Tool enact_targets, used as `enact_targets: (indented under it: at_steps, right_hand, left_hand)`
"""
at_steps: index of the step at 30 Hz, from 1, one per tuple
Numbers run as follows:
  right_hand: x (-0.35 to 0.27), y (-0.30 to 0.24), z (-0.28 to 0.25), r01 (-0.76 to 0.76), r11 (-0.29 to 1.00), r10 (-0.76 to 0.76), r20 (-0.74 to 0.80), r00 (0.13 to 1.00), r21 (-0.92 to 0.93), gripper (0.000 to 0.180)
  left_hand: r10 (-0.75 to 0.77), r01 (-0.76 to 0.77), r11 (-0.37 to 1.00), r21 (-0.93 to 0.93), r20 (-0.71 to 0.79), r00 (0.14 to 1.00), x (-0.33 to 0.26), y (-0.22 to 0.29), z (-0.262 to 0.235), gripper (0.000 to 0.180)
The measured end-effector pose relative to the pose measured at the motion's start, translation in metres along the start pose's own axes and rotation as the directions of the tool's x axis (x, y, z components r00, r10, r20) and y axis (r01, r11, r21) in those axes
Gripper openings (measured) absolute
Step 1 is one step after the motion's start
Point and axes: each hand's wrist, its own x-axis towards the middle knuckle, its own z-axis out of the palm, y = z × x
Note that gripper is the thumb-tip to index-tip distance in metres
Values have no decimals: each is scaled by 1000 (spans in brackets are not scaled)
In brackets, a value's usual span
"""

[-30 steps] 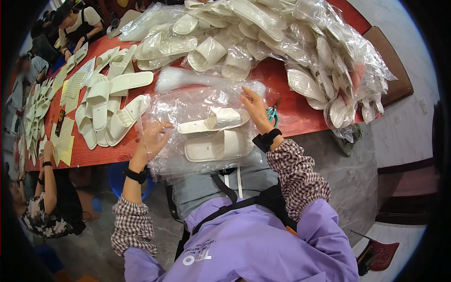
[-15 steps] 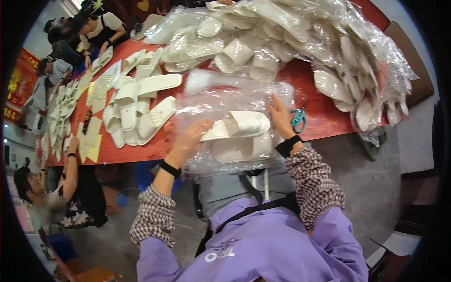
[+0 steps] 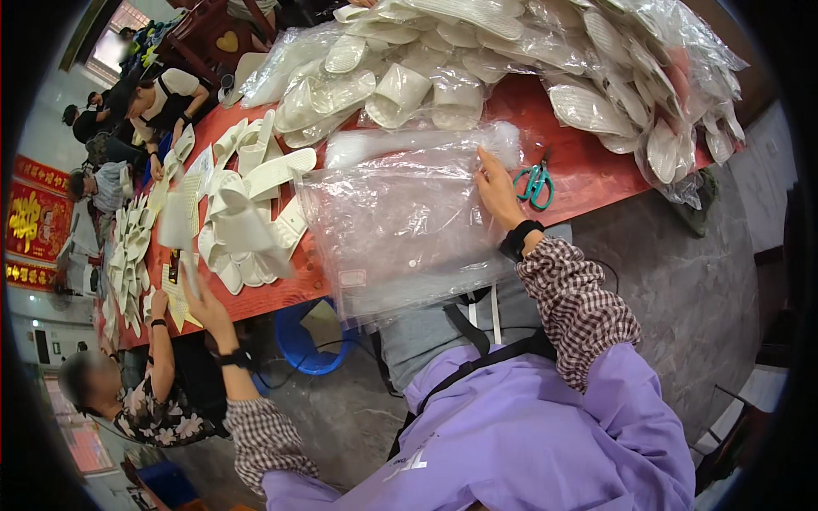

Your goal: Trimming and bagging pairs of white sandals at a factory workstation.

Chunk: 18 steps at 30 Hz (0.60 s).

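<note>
My left hand (image 3: pixel 207 308) is stretched out to the left, over the near edge of the red table. Motion smears its fingers, so their grip cannot be made out. Just beyond them is a blurred white slipper (image 3: pixel 176 220). Close by, a heap of white open-toed slippers (image 3: pixel 247 183) lies on the table, partly blurred. My right hand (image 3: pixel 500 192) rests, fingers stretched and open, on the right side of flat clear plastic bags (image 3: pixel 400 226) lying before me. No slipper lies on top of these bags.
Green-handled scissors (image 3: pixel 535 184) lie right of the bags on the red table (image 3: pixel 596 200). Bagged slippers (image 3: pixel 596 111) are piled at the back and right. A blue bin (image 3: pixel 313 362) stands below the table edge. A co-worker (image 3: pixel 141 392) sits at left; other people are farther off.
My left hand has moved from the bags far to the left, and the white slipper that lay over them has gone from there. My right hand stays at the bags' right side.
</note>
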Motion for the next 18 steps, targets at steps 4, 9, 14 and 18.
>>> enact_targets:
  at_steps: [4,9,14,18]
  right_hand:
    - [4,-13,7,61,997,-61,-1,998,-52,52]
    - [1,-8,-4,33,987,-29,23,999,-157,53]
    - [12,-10,0,115,979,-104,69,992,-167,54]
    - [16,-7,-6,172,975,-158,103,982,-141,57]
  left_hand:
    - [146,-37,885,465,-201,969,66,-30,4,68]
    - [374,-414,896,161,230,898,27,165,95,40]
    - [628,-719,693,-56,537,563,-57,239,174,52]
    - [307,-587,777,227,678,668,-105,178,215,63]
